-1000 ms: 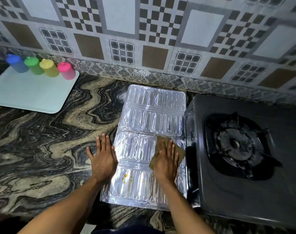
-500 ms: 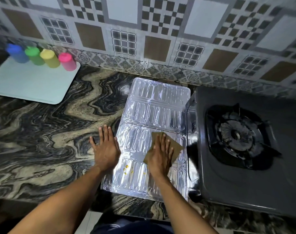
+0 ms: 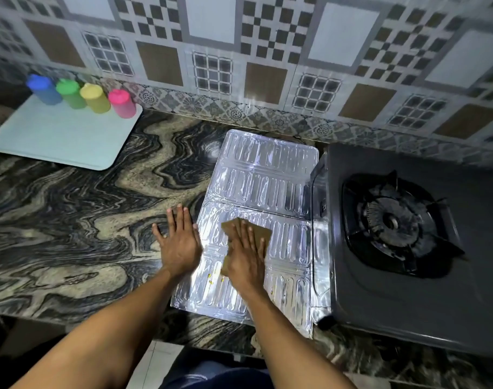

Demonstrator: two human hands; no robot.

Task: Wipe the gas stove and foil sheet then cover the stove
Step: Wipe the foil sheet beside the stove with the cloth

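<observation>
A ribbed silver foil sheet (image 3: 267, 175) lies flat on the marbled counter, directly left of the dark single-burner gas stove (image 3: 408, 290). My right hand (image 3: 246, 256) lies flat, fingers spread, pressing a brown cloth (image 3: 263, 234) onto the near half of the foil. Small yellow specks show on the foil just left of that hand. My left hand (image 3: 179, 242) rests palm down, open, across the foil's left edge and the counter. The stove's black burner grate (image 3: 394, 223) is uncovered.
A pale blue tray (image 3: 62, 141) sits at the back left with blue, green, yellow and pink containers (image 3: 81, 94) in a row along its far edge. A patterned tiled wall runs behind. The counter's front edge (image 3: 71, 318) is near my arms.
My right hand has slid the brown cloth leftward across the foil, toward my left hand. The left hand stays planted at the foil's left edge.
</observation>
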